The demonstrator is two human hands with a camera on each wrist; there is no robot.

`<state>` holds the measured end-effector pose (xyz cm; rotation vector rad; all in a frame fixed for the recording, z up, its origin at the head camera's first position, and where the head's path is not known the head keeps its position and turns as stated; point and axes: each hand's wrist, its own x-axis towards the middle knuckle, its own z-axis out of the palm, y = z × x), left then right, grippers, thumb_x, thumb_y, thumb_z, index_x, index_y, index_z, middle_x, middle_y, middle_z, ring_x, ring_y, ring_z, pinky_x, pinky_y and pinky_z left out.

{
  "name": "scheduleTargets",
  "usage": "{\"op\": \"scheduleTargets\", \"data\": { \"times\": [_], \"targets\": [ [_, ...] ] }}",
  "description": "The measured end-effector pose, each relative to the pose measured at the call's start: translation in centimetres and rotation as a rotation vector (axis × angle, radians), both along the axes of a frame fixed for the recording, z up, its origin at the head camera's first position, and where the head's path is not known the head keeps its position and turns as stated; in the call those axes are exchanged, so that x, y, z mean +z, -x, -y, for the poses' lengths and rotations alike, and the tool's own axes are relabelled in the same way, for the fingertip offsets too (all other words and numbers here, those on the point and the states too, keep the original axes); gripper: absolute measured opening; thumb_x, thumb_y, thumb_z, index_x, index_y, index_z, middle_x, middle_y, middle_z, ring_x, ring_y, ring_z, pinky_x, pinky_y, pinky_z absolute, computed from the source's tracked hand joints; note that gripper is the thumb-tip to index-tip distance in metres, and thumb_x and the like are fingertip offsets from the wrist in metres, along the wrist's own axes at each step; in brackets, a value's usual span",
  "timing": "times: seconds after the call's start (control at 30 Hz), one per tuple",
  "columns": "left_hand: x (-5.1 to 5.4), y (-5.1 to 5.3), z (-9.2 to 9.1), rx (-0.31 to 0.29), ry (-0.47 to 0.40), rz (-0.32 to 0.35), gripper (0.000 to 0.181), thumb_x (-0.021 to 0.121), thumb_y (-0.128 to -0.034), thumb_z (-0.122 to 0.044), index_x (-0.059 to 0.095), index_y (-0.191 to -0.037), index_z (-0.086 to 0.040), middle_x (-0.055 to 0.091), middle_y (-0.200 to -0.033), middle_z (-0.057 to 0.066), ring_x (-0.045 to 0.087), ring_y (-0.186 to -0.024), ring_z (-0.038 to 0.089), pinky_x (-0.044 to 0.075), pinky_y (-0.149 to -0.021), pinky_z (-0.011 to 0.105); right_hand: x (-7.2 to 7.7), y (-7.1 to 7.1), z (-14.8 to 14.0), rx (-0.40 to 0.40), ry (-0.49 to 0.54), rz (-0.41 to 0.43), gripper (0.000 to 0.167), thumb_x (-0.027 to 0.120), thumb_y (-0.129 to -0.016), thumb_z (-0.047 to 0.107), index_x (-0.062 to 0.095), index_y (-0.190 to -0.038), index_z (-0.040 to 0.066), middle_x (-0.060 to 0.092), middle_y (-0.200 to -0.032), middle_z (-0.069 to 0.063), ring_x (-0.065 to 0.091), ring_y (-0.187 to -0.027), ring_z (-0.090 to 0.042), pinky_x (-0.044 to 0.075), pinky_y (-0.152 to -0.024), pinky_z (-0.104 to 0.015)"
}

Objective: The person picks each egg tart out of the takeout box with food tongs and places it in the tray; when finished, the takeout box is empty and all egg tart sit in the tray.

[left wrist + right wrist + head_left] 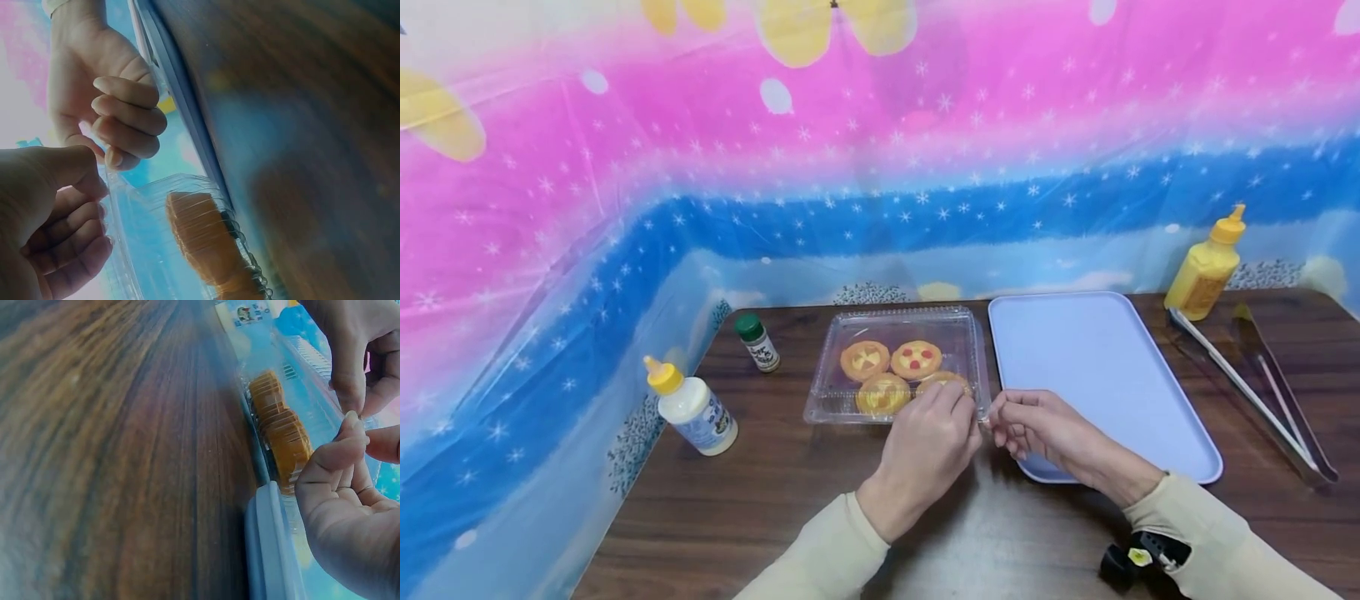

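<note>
A lidded clear plastic container (827, 371) sits on the table with several round tarts (882, 394) inside; one tart has red pieces on top. My left hand (928, 446) pinches the rim at the container's front right corner, its thumb and fingers curled at the edge. At that same corner, my right hand (1052, 429) pinches the edge between thumb and forefinger, its other fingers curled in. The two hands' fingertips almost meet in the right wrist view. The left hand partly covers one tart in the head view. Orange-brown tart sides (206, 237) show through the plastic.
A pale lilac tray (1075, 350) lies right of the container, under my right hand. Metal tongs (1247, 383) and a yellow squeeze bottle (1202, 271) are farther right. To the left stand a green-capped shaker (757, 342) and a white yellow-capped bottle (700, 414). A printed cloth hangs behind.
</note>
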<state>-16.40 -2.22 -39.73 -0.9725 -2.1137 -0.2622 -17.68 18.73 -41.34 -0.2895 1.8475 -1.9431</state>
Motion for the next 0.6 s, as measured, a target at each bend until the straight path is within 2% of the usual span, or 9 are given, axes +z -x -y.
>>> {"op": "scheduleTargets", "data": {
  "times": [0.33,0.6],
  "targets": [
    [-0.02,-0.42,-0.16,0.003,-0.031,0.013,0.012,0.081,-0.0784,-0.006,0.069,-0.078,-0.007,0.062,-0.082,0.001,0.058,-0.073,0.016,0.054,-0.062,0.025,0.26,-0.64,0.05,-0.043,-0.048,0.023,0.012,0.058,-0.099,0.009,0.068,-0.093,0.006,0.062,-0.082,-0.005,0.053,-0.068,-0.011,0.041,-0.057,-0.021],
    [-0.16,-0.45,-0.30,0.004,-0.064,0.032,0.014,0.082,-0.0765,-0.006,0.068,-0.076,-0.007,0.061,-0.080,0.001,0.058,-0.073,0.015,0.055,-0.063,0.024,0.43,-0.74,-0.01,-0.039,-0.041,0.030,0.013,0.057,-0.099,0.009,0.068,-0.092,0.007,0.060,-0.080,-0.003,0.048,-0.064,-0.008,0.037,-0.055,-0.018]
  ]
}}
